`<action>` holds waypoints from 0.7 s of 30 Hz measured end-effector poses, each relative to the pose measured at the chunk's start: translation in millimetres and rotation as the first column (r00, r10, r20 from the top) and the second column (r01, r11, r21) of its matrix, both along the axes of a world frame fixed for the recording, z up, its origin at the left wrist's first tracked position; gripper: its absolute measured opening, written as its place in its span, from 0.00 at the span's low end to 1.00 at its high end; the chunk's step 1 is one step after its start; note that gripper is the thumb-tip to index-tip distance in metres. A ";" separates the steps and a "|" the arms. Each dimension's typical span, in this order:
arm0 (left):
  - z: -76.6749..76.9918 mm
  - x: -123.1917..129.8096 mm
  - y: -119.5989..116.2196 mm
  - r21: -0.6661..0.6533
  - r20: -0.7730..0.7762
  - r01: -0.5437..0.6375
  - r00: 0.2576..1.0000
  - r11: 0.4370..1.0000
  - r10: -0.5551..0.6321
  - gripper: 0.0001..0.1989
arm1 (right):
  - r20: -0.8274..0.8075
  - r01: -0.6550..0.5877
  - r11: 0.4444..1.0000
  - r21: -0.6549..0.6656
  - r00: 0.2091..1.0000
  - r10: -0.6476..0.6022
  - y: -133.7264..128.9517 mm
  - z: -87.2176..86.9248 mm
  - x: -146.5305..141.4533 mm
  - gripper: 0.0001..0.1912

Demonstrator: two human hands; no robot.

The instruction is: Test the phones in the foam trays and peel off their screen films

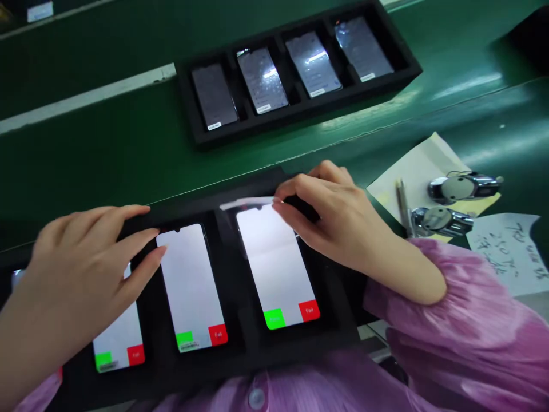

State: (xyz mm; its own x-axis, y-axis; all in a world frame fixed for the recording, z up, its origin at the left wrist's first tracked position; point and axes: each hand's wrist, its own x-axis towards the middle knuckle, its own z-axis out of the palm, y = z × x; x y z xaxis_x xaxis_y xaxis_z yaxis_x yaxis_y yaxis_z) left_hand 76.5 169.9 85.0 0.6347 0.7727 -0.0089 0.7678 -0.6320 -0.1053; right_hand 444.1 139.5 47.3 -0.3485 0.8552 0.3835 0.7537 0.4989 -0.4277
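Note:
In the head view, a phone (278, 263) with a lit white screen lies in a black tray (240, 349). Above its top edge, my right hand (330, 212) pinches what looks like a thin clear film (246, 202) with a whitish edge; part of it is hidden by my fingers. My left hand (90, 257) is open, its thumb and fingertips by the upper left corner of the middle phone (193, 286). Beneath that hand is another lit phone (122, 335), partly covered. Each of these three screens carries a green block and a red "Fail" block.
A second black tray (309, 109) with several dark-screened phones sits farther back on the green surface (107, 154). To the right are two shiny metal devices (463, 186), a pen (403, 206), and a paper with handwriting (510, 252).

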 end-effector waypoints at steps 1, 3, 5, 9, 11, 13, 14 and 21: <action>1.0 3.8 -1.4 0.017 -0.020 0.013 1.000 1.000 -0.012 0.20 | 0.052 0.054 0.999 0.010 0.997 -0.054 2.3 0.4 -2.1 0.06; 2.3 10.0 -1.7 0.038 0.000 0.011 1.000 0.999 -0.011 0.23 | 0.120 0.123 0.992 0.019 0.985 -0.125 1.4 1.8 -6.2 0.07; 2.2 11.5 1.6 0.059 0.039 0.008 0.999 0.998 -0.010 0.23 | 0.124 0.148 0.989 -0.008 0.982 -0.146 -1.9 2.7 -9.6 0.07; 0.7 7.1 10.9 0.002 0.103 0.013 0.995 1.000 -0.014 0.24 | 0.069 0.185 0.982 -0.028 0.981 -0.182 -3.4 -0.3 -11.4 0.06; 0.6 6.9 13.1 -0.037 0.131 0.030 0.991 0.999 -0.025 0.24 | 0.026 0.201 0.979 -0.024 0.979 -0.200 -2.7 -2.0 -9.6 0.05; 0.5 9.0 14.0 -0.038 0.172 0.031 0.985 0.999 -0.024 0.22 | -0.025 0.216 0.976 -0.019 0.976 -0.216 -3.0 -2.2 -6.8 0.04; 0.5 10.6 14.0 -0.030 0.195 0.025 0.981 0.999 -0.018 0.20 | -0.056 0.219 0.976 -0.018 0.974 -0.220 -3.8 -1.6 -5.4 0.03; 16.1 22.8 -15.0 -0.097 0.401 0.106 0.914 0.990 -0.059 0.07 | -0.274 0.185 0.982 -0.026 0.944 -0.185 -22.4 7.6 0.4 0.03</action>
State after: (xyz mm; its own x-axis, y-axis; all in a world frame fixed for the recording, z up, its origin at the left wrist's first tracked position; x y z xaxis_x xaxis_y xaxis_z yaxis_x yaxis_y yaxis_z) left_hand 99.3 154.9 101.1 0.6656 0.7263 0.1715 0.6761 -0.6842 0.2732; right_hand 444.6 117.0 54.9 -0.0657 0.8946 0.4420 0.6861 0.3621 -0.6310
